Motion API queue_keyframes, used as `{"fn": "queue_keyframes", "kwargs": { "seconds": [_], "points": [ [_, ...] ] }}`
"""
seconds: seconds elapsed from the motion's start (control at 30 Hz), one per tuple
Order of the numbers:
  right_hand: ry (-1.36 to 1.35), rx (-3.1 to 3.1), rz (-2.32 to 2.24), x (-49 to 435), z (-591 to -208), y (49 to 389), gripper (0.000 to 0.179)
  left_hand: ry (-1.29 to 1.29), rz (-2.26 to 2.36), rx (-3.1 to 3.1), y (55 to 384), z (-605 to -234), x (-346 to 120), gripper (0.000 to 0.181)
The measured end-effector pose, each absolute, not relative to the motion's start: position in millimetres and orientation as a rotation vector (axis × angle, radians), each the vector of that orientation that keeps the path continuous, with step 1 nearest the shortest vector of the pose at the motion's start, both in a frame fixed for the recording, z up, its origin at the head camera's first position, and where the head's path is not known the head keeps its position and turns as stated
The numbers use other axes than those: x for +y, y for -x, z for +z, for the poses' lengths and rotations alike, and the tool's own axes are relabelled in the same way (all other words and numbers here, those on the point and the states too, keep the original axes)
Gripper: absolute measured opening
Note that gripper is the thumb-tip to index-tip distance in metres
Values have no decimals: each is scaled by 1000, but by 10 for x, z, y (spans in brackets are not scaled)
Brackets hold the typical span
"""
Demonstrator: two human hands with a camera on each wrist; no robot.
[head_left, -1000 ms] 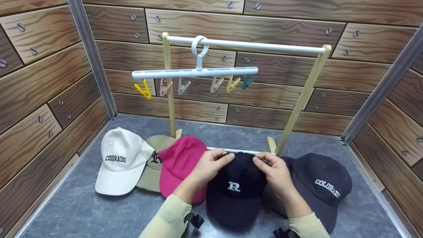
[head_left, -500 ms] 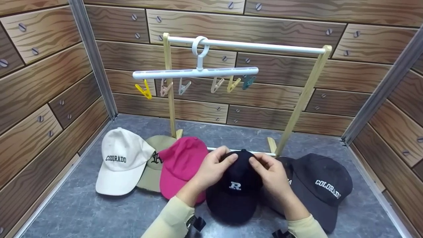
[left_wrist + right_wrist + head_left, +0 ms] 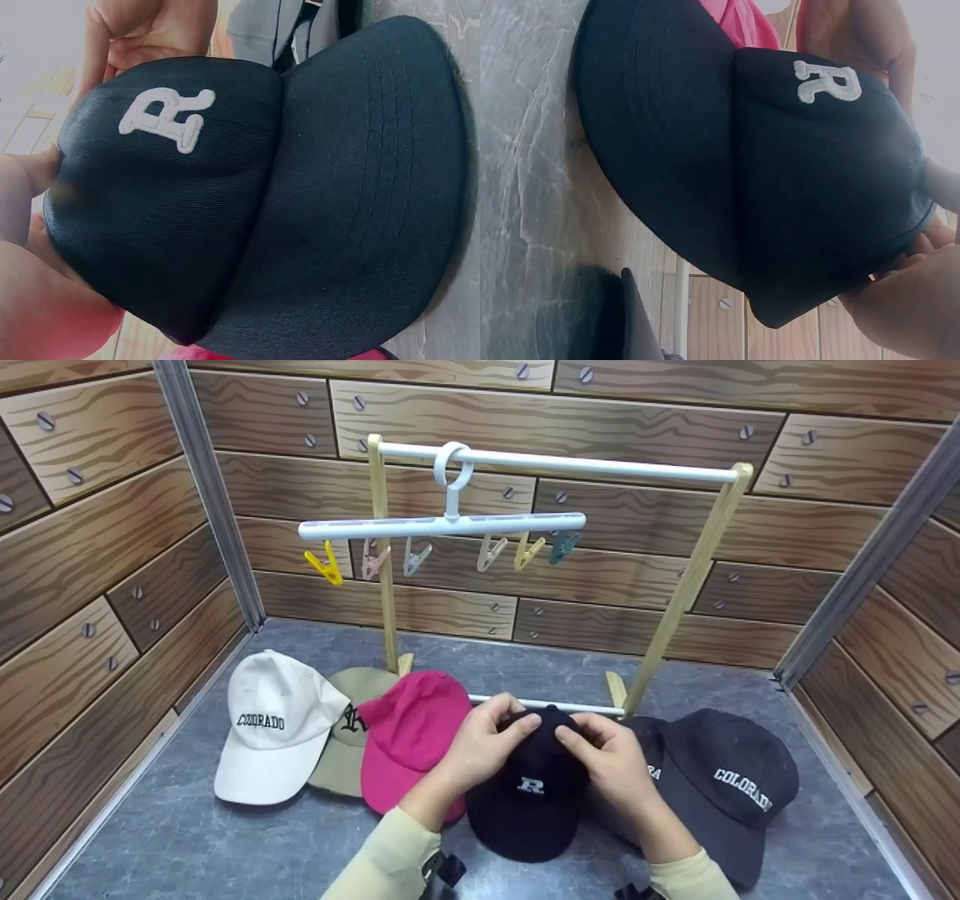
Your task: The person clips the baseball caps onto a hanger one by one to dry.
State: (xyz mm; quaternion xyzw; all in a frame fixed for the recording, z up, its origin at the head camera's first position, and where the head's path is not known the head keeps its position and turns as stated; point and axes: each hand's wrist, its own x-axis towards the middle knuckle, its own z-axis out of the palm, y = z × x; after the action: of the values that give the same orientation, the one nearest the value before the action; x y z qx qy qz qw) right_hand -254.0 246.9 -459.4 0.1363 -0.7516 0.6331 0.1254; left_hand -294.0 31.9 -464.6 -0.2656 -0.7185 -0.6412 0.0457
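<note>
A dark baseball cap (image 3: 529, 829) with a white letter R stands between my hands, its brim toward me. My left hand (image 3: 480, 742) pinches the crown near the top on the left, thumb in front and fingers behind. On the other side my right hand (image 3: 619, 757) pinches the crown the same way. The left wrist view shows the front and brim of the cap (image 3: 337, 187), with the left thumb at the crown's edge. In the right wrist view the brim of the cap (image 3: 660, 135) stands close over the grey tabletop (image 3: 525, 150).
Left of the hands lie a white cap (image 3: 274, 769), an olive cap (image 3: 334, 769) and a pink cap (image 3: 420, 727). Black caps, one a COLORADO cap (image 3: 724, 765), overlap at right. Behind, a rack (image 3: 600, 463) bears a white hanger (image 3: 442, 525) with several coloured clips (image 3: 326, 564).
Both hands have drawn closer together on the crown, and the held cap looks narrower. Its brim has shifted slightly away from me. More of the black cap behind the right hand shows.
</note>
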Motion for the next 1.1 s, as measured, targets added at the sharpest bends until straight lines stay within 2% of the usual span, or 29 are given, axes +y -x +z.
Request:
{"fn": "queue_keyframes", "kwargs": {
  "seconds": [1.1],
  "points": [
    [-358, -2176, 1804, 2450, -4611, 2559, 8, 816, -1930, -2169, 2954, -4668, 322, 20]
  ]
}}
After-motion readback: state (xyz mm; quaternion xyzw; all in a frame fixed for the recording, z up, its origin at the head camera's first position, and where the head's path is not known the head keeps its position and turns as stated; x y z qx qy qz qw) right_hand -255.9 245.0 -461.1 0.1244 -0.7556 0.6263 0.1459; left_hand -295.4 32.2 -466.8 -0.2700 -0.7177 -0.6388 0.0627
